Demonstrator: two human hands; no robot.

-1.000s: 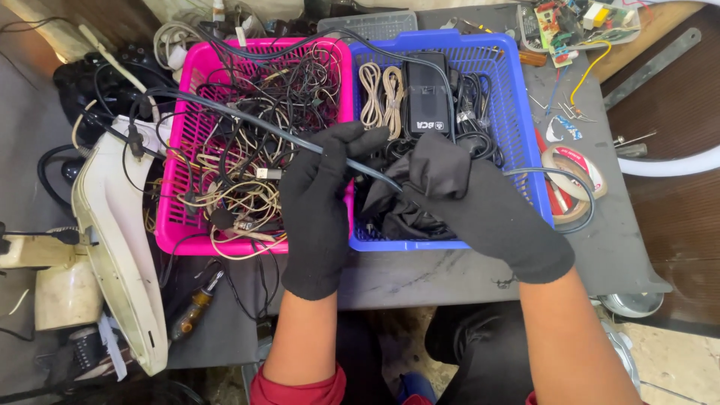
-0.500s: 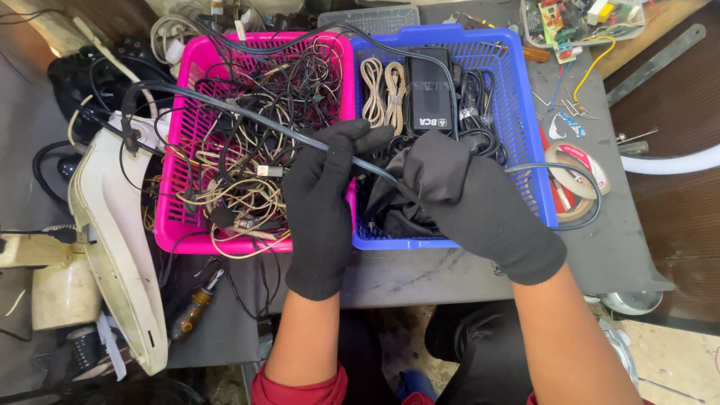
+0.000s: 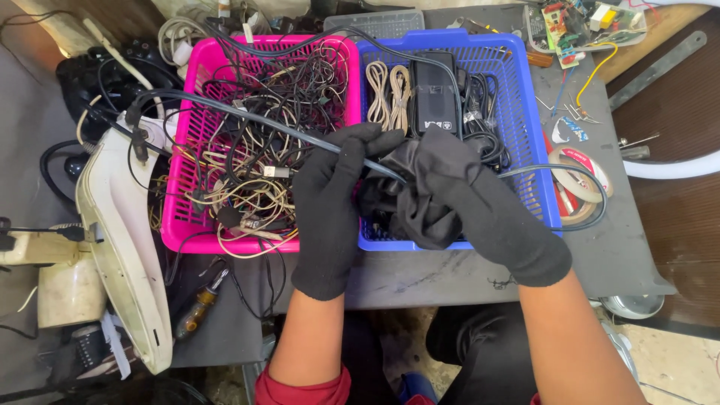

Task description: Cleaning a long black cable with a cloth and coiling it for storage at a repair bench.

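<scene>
Little has shifted over the last second: both gloved hands stay locked on the same grey cable (image 3: 247, 118), and the view has only drifted a touch. Look at the left hand (image 3: 330, 202), black glove, fingers curled and pressed round the cable just where the pink basket (image 3: 174, 202) meets the blue basket (image 3: 541, 172). The right hand (image 3: 469, 199) sits right beside it, closed over the cable too, with a bunched black cloth (image 3: 401, 206) trapped in the grip, by the look of it wiping the line. From the left hand the cable runs up and away across the pink basket's tangle of thin wires (image 3: 259, 165); from the right it loops out past the blue basket's far wall, over the tape rolls (image 3: 577, 187). Risk, as I read it: a hard pull could snag that long run on the loose wires and drag a clump out, or tip the pink basket toward the white plastic housing (image 3: 124, 247). The trailing loop could also catch the tape rolls. The black power adapter (image 3: 435, 94) lies just beyond the knuckles, untouched.
</scene>
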